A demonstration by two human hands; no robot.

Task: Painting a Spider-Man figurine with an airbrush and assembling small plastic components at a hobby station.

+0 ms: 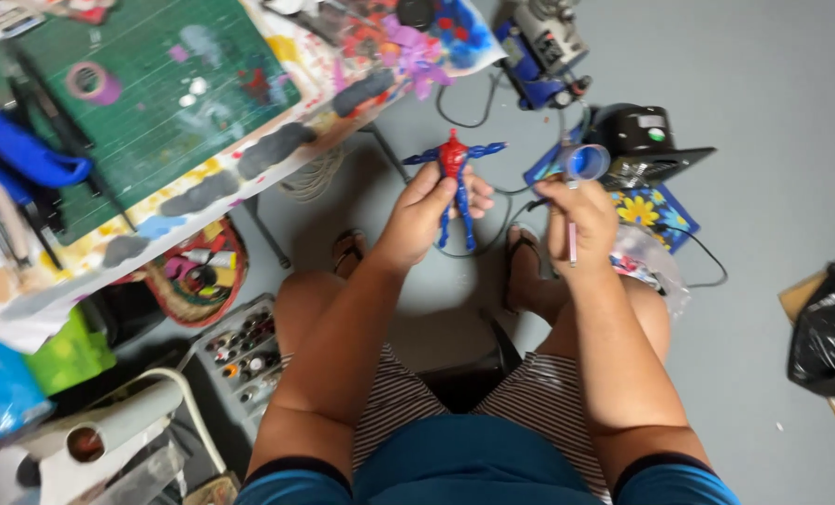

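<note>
Striped shorts (408, 402) framing 2 forearms: left hand (427, 210) is wrapping fingers around a red-blue figurine (455, 182) (torso exposed for access); right hand (576, 210) is pinching an airbrush (581, 173).

My table (249, 173) stands to my left, its top smeared with paint. On it lies a green cutting mat (156, 103), with a roll of purple tape (88, 82) resting on the mat and a blue-handled tool (20, 150) at its edge. Under me is the grey floor (763, 112). On it sit a black machine (642, 140), a flowered cloth (656, 213), a black bag (829, 332) and a tray of small paint pots (244, 355).
</note>
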